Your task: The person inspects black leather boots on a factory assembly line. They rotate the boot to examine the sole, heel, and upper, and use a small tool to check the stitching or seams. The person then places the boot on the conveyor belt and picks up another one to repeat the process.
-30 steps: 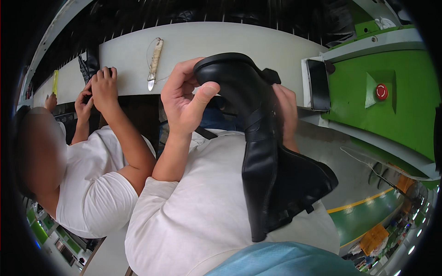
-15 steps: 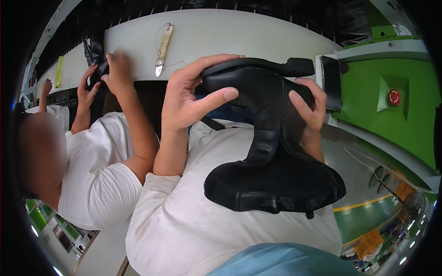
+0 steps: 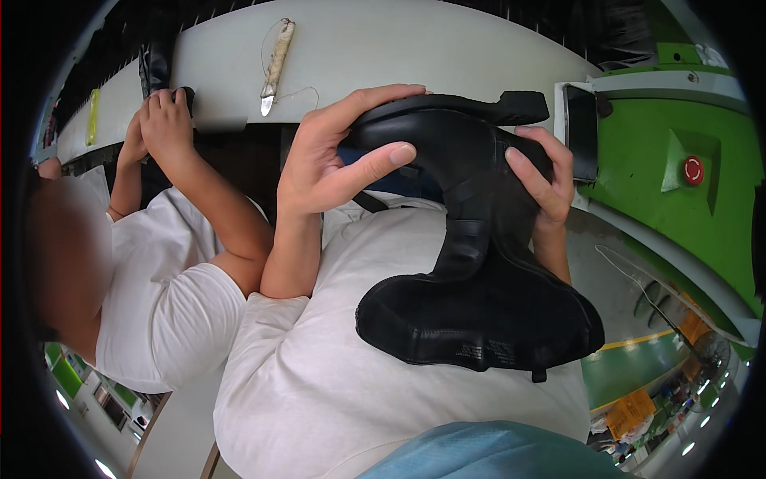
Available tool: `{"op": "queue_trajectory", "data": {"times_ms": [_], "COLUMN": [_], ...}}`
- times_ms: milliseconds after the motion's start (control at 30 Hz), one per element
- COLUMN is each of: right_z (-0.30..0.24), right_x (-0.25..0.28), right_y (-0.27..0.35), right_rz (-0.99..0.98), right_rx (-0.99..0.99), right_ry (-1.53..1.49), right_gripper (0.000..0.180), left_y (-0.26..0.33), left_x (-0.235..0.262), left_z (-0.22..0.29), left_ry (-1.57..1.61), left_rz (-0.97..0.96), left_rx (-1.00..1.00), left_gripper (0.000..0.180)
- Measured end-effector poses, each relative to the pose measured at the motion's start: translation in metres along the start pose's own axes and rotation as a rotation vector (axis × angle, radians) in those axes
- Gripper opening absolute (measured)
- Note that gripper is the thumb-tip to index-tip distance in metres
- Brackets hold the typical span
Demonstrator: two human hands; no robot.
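Note:
A black leather boot [image 3: 471, 243] lies sole-up across my front, its opened shaft spread toward my chest over my white shirt. Around the toe, my left hand [image 3: 339, 156] is closed, with the thumb on the upper and the fingers over the sole's edge. My right hand [image 3: 546, 180] grips the heel end, fingers pressed on the leather below the heel block; part of that hand is hidden behind the boot. Printed marks show on the inside of the shaft near its top edge.
On the pale worktable [image 3: 383, 40] lies a knife with a wrapped handle [image 3: 277, 64] and a loose thread. At the left a co-worker [image 3: 171, 271] handles another black boot [image 3: 155, 68]. A green machine [image 3: 662, 199] with a red button [image 3: 692, 169] stands at the right.
My hands keep the same hold, and the boot stays nearly still, shifting slightly right in the picture. The co-worker's hands have come together around their boot.

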State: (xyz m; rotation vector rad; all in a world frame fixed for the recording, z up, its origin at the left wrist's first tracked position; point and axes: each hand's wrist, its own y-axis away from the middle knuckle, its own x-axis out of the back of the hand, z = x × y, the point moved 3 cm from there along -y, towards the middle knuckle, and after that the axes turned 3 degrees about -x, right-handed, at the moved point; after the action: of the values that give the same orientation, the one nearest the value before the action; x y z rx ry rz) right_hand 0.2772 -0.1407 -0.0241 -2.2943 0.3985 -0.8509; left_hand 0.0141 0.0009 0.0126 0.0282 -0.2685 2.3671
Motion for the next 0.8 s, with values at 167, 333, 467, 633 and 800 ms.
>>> {"op": "queue_trajectory", "data": {"times_ms": [167,333,467,633,800], "right_z": [-0.001,-0.002,-0.007,-0.012,-0.013], "right_x": [0.005,0.01,0.02,0.026,0.024], "right_y": [-0.01,-0.011,-0.016,-0.025,-0.029], "right_rz": [-0.039,-0.101,-0.166,-0.187,-0.233], "right_rx": [-0.005,-0.051,-0.058,0.01,0.059], "right_ry": [-0.001,-0.007,0.019,0.062,0.071], "right_gripper": [0.055,0.055,0.054,0.052,0.052], "left_y": [0.0,0.0,0.0,-0.002,-0.004], "left_x": [-0.002,-0.001,-0.008,-0.023,-0.024], "left_z": [-0.003,-0.01,-0.013,-0.02,-0.021], "left_ry": [0.051,0.071,-0.001,0.123,0.094], "left_rz": [0.017,-0.012,-0.07,-0.044,-0.033], "left_rx": [-0.041,-0.001,0.019,0.075,0.174], "left_gripper": [0.058,0.061,0.063,0.064,0.04]}}
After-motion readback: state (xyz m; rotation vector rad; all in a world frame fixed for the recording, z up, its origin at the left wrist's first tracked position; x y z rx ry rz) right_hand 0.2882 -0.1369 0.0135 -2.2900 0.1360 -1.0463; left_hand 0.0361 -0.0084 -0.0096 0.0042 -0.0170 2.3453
